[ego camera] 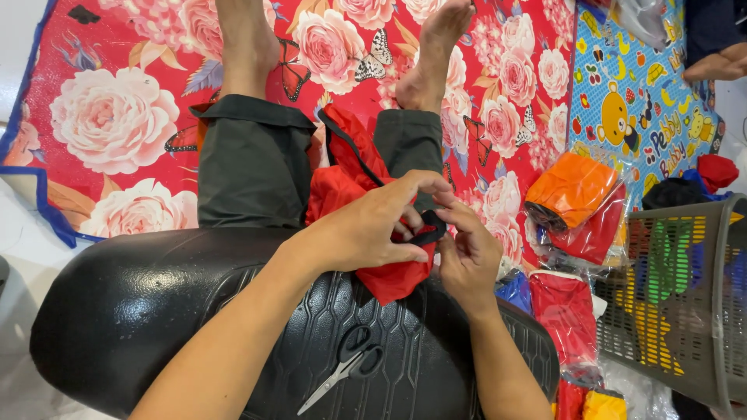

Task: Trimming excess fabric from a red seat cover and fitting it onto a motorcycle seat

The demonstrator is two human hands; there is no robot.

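A red fabric piece (350,183) with black trim lies over my lap, between my knees. My left hand (373,225) grips its lower part from above, fingers curled on the cloth. My right hand (467,253) pinches the black strap (429,230) at the fabric's edge, touching my left fingers. Both hands work above a black padded board (156,303) resting across my thighs. A pair of black-handled scissors (346,369) lies on the board just below my hands, blades pointing lower left.
A red floral mat (117,117) covers the floor. At right lie bagged orange (572,190) and red fabric items (564,311), beside a grey mesh basket (685,295) of coloured pieces. Another person's arm (720,62) shows at top right.
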